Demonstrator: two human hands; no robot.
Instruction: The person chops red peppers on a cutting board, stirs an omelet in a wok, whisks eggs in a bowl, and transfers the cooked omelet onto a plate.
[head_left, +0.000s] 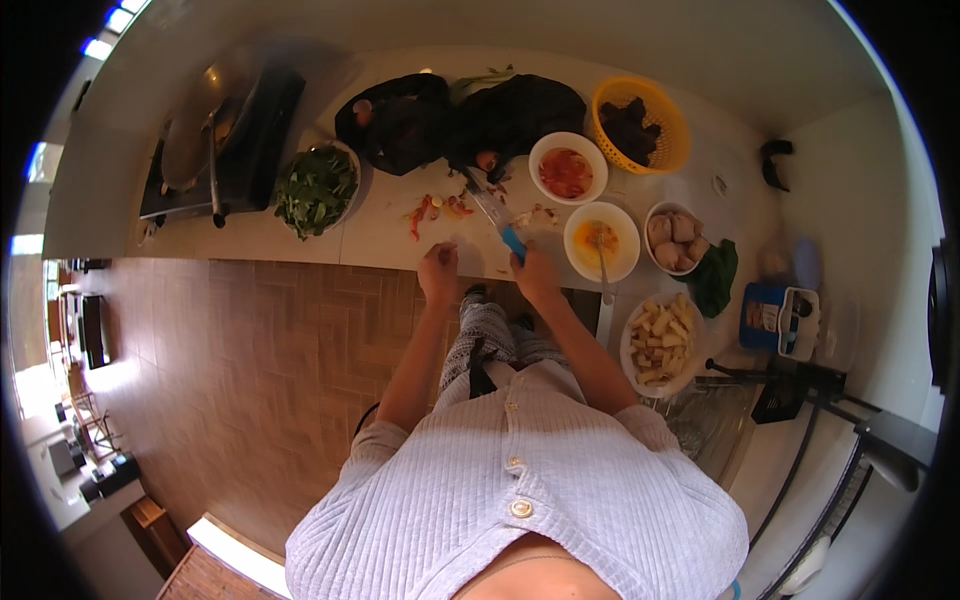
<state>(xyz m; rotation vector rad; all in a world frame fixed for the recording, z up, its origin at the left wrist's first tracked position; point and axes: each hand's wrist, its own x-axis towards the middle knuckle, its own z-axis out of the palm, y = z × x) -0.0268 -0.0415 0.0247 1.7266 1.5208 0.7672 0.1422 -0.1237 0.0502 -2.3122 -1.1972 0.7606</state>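
My right hand (538, 276) grips the blue handle of a kitchen knife (491, 206), whose blade points away from me over the counter (375, 236). Curled at the counter's front edge is my left hand (439, 271); whether something small is between its fingers is hidden. Beyond it lie red chili pieces and trimmings (429, 210). Reddish and pale peelings (538, 216) are scattered beside the blade. A white bowl of beaten egg (589, 244), a spoon resting in it, stands right of my right hand. Behind that is a white bowl of cut tomato (566, 174).
At the left, a wok (187, 146) with a utensil sits on a black stove (262, 150), near a bowl of leafy greens (316, 191). Black plastic bags (517, 112) line the back. Rightward are a yellow basket (671, 142), meat chunks (675, 238) and pale cut pieces (660, 341) in bowls.
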